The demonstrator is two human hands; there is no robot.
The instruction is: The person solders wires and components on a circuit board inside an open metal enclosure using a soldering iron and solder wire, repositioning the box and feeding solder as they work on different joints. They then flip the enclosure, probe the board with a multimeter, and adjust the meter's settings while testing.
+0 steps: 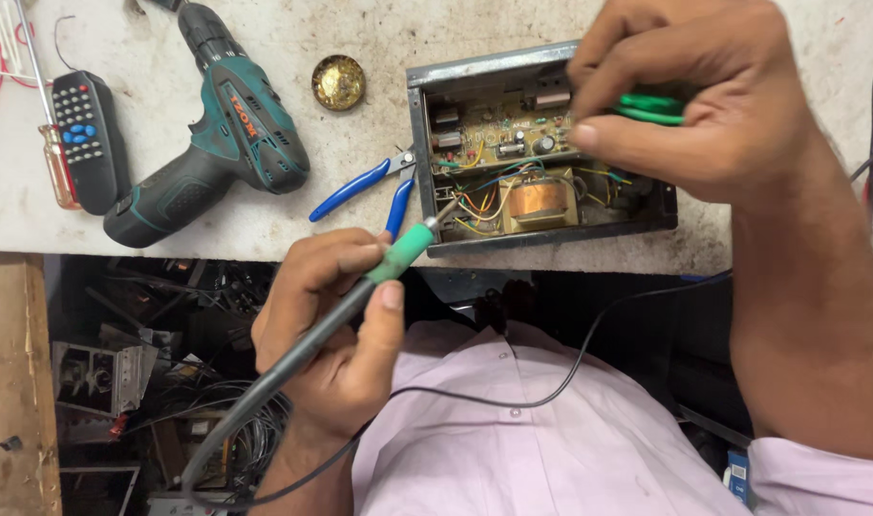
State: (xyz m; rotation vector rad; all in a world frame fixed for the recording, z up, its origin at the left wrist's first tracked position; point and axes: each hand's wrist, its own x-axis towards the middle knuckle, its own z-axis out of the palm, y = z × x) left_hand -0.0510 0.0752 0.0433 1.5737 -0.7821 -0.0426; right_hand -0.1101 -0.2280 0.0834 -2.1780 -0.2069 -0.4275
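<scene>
Gripping a soldering iron [360, 291] pencil-fashion, the left hand [336, 330] is closing thumb and forefinger around its green collar, just in front of the open metal chassis [542, 143], the landmark for all that follows. The iron's tip is pointing into the chassis's near left corner, at the bundled yellow and orange wires; whether it is touching them cannot be told. The right hand [704, 105] is hovering over the chassis's far right corner, pinching a green-handled tool [651, 107] whose working end is hidden by the fingers.

Judged from this view, good work here is calling for a steady tip, a brief contact, and the iron's black cord [513, 392], which is draping across the pale shirt in front of the chassis, being kept slack.

Inside the chassis, a tan circuit board is lying behind a copper-wound transformer [537, 201]. Left of the chassis, blue-handled pliers [370, 186] are resting on the scuffed, pale table [360, 38]; further left are lying a round brass tin [338, 82], a teal rubber-gripped drill [217, 129], a black remote [91, 139], and an amber-handled screwdriver [54, 153].
</scene>
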